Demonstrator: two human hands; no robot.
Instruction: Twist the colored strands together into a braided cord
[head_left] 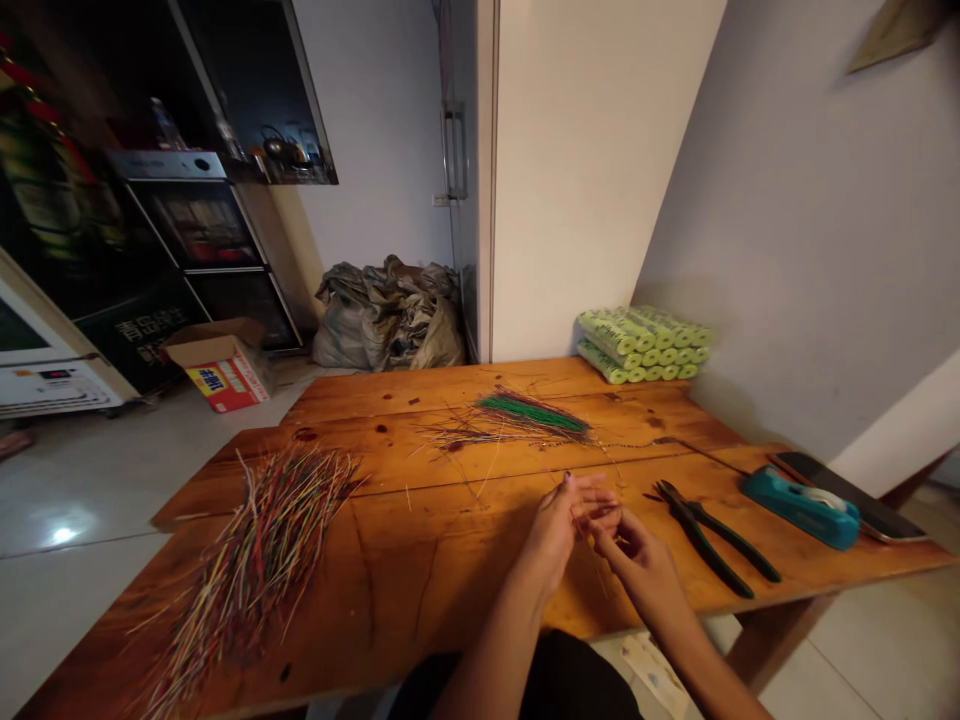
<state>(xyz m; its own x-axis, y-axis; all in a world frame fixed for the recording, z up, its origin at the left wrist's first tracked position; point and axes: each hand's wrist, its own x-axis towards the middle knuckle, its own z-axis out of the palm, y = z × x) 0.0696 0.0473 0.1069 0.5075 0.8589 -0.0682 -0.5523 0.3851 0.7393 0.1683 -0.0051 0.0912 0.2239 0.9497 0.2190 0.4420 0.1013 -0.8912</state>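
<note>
Over the table's front edge, my left hand [553,535] and my right hand [641,565] meet at the fingertips. A thin reddish wire [577,522] runs between them, and faint strands [602,578] hang below. My right thumb and fingers are pinched on the wire. The left fingers are partly stretched, with the wire against them; its exact path is too fine to follow. Beyond the hands lies a bundle of green and dark wires [532,412] with loose ends. To the right are pliers [712,540] with dark handles, their jaws slightly apart.
A large heap of multicoloured wires [262,560] spreads over the left of the wooden table [420,480]. On the right sit a teal tape dispenser [799,505] and a phone [892,515]. Green-wrapped rolls [641,345] stand by the wall. A cardboard box [225,365] is on the floor.
</note>
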